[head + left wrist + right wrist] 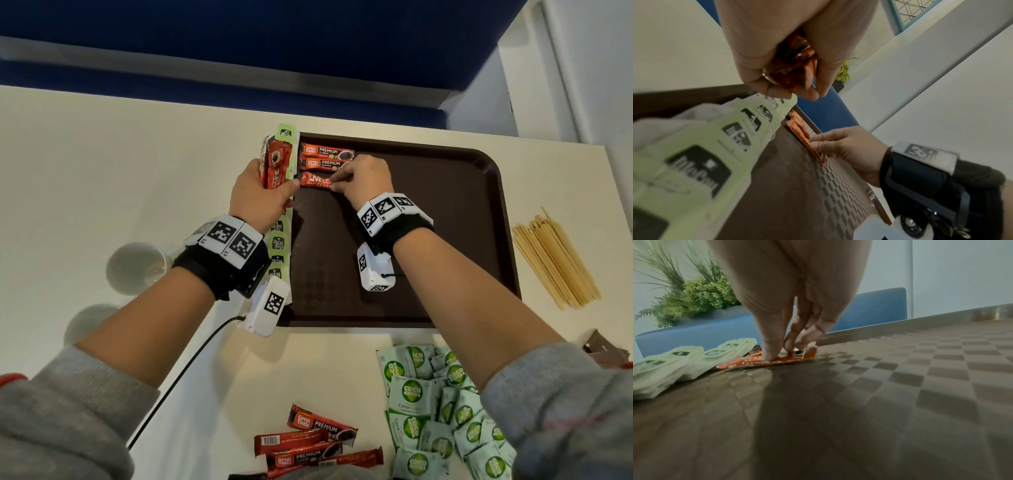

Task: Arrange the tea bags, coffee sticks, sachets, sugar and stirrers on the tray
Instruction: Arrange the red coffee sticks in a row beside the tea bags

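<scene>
A dark brown tray (428, 240) lies on the cream table. Pale green tea bags (278, 246) line its left edge. Two Great Taste coffee sticks (325, 157) lie at the tray's far left corner. Just below them my right hand (363, 178) pinches a red Nescafe stick (315, 180) down flat on the tray; thumb and fingertips (774, 353) press on that stick (777, 361). My left hand (263, 195) grips a bundle of red coffee sticks (275, 164) upright above the tea bags, also seen as the bundle (795, 69) in the left wrist view.
Wooden stirrers (555, 260) lie right of the tray. Green Coco sugar sachets (435, 411) and several loose coffee sticks (315, 442) sit on the near table. Brown sachets (604, 349) are at the right edge. A white cup (135, 267) stands left, with a black cable (178, 380) near it.
</scene>
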